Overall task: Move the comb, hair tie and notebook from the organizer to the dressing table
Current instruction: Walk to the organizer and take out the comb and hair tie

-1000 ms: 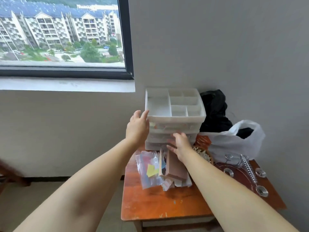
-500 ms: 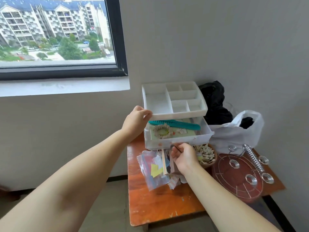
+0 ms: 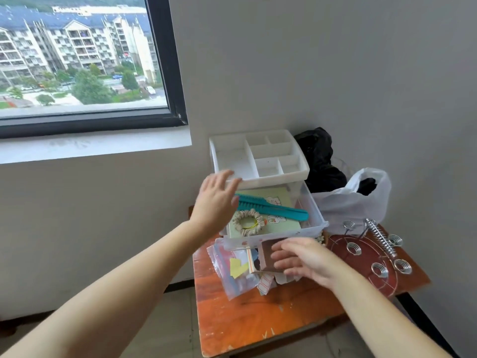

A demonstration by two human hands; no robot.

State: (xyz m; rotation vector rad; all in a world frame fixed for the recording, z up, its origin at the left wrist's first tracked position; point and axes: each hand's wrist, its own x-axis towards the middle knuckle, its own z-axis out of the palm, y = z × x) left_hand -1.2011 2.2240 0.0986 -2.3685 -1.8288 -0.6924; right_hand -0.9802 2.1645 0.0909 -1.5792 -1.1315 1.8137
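The left hand [image 3: 215,202] is hovering at the left front corner of the white organizer [image 3: 260,161], its fingers [image 3: 229,180] spread loosely and gripping nothing, the tips lying against or just over the rim of the top tray; contact is hard to judge through the blur. The right hand [image 3: 302,259] is reaching flat over a small brown box [image 3: 265,257] in front of the pulled-out clear drawer [image 3: 313,215], its fingers [image 3: 282,254] stretched out side by side and holding nothing, resting on or just above the box top. Inside the drawer, the teal comb [image 3: 273,208] is lying slantwise across the pale green notebook [image 3: 273,218], and the cream ruffled hair tie [image 3: 249,223] is sitting on the notebook's front left part, just beside the comb's teeth. The organizer is standing at the back of the orange wooden table [image 3: 258,316], with a clear plastic bag of coloured paper [image 3: 229,270] lying in front of it and a white plastic bag [image 3: 353,202] to its right.
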